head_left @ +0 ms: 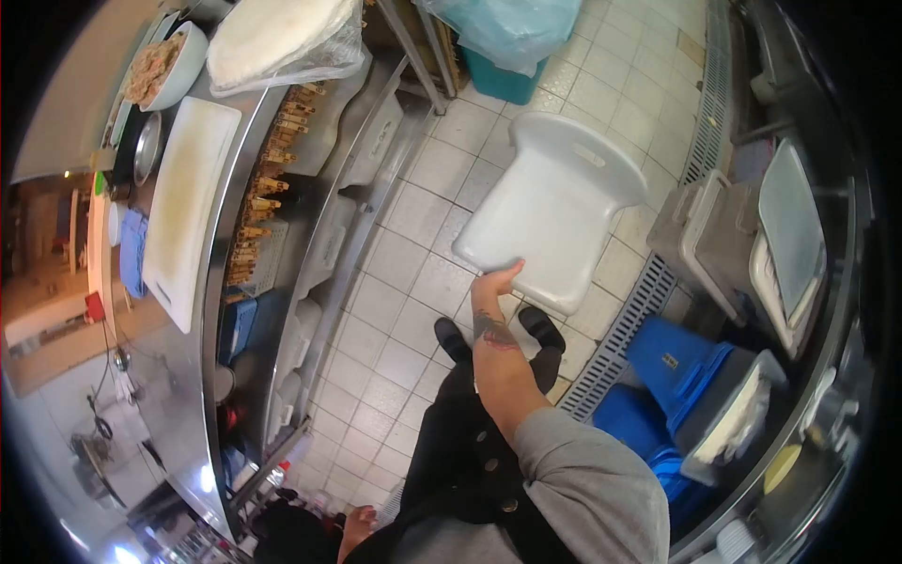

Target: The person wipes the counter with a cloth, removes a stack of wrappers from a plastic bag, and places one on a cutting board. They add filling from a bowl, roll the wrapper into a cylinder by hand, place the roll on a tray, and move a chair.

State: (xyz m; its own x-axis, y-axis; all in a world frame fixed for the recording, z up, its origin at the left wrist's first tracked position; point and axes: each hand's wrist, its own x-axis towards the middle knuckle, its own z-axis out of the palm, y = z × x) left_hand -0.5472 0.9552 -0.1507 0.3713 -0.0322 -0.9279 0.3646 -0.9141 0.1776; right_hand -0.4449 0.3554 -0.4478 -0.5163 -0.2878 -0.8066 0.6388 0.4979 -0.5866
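A white plastic stool with a low curved back and a slot in it [554, 216] stands on the tiled floor in front of my feet. My right hand [496, 282], at the end of a tattooed forearm, grips the seat's near edge. The thumb lies along the top of the rim, while the other fingers are mostly hidden. Low at my left side hangs my left hand [358, 526], its fingers loosely bent and apart, with no object seen in it. Dark clothing covers part of that hand.
To the left runs a steel counter [218, 235] with a white cutting board [193, 197], a bowl of food [178, 70] and bagged flat rounds [272, 38]. Lidded bins [723, 226] and blue containers [667, 367] line the right. A teal bin [507, 85] stands ahead.
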